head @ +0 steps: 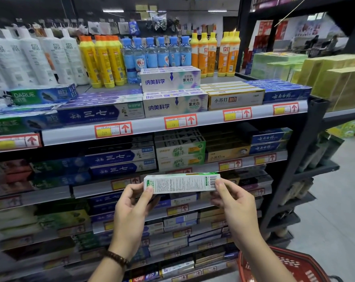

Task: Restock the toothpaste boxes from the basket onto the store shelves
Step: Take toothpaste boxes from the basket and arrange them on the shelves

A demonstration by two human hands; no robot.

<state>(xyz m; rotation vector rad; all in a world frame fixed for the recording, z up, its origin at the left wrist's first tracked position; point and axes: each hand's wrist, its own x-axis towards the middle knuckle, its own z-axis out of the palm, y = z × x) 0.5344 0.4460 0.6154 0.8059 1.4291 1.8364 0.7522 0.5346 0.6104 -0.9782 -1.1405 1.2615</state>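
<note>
Between the two hands, held level in front of the shelves (152, 125), sits a green-and-white toothpaste box (181, 183) with its barcode side toward the camera. The left hand (131, 202) pinches its left end and the right hand (231, 202) its right end, so each grip is closed on the box between thumb and fingertips. The box is out of the red basket (294, 265), which lies below and to the right of the grip with its contents out of view. The step in hand looks like the placing: the box is carried but not yet on a shelf. Just above the grip stand green boxes (180, 153) that seem to match it. The next move therefore probably calls for raising the box, turning its printed face outward and sliding it onto or beside that stack. The stack already fills much of its bay. Blue boxes (121, 157) up and left of the grip and yellow boxes (227, 155) up and right hem it in, so room looks tight. A beaded bracelet (117, 258) rings the left wrist.
</note>
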